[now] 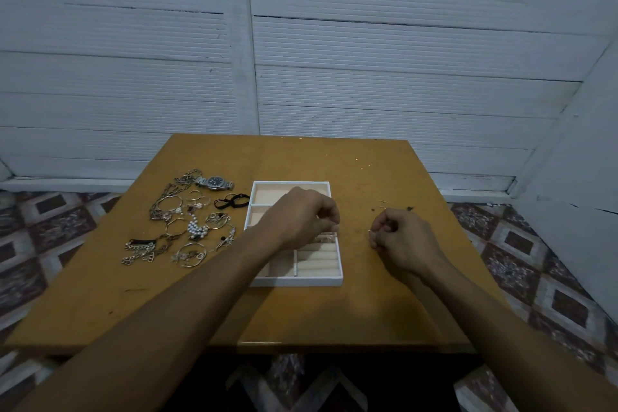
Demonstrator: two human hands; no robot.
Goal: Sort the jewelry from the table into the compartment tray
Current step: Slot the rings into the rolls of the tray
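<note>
A small thin pale-metal ring [370, 233], barely readable at this size, seems to be pinched at the tips of the right hand [401, 241]; its fingers [379, 227] are curled tight together and point left, toward the tray. That hand hangs just off the right wall of the white-rimmed compartment tray with beige lining [297, 281], level with the near right compartment, where the padded beige ring rolls [317, 261] run left to right. So the slot lies to the left of the pinching fingertips and slightly nearer, and the ring would probably have to go in edge-on along a groove between two rolls.

The left hand [301, 214] is the nearer one to those rolls: it hovers right over their far rows, knuckles up and fingers bent downward. Whether it pinches anything I cannot tell. A few silvery glints [324, 237] sit in the rolls just below its fingertips, so it partly covers the place the right hand would aim at.

Further out, two or three tiny loose pieces [383, 205] lie on the ochre wooden bench [334, 311], far of the right hand. The tangled heap of chains, bangles and pearls [187, 227] lies well to the left of the tray. A steel wristwatch with a dark dial [214, 182] sits at its far edge
</note>
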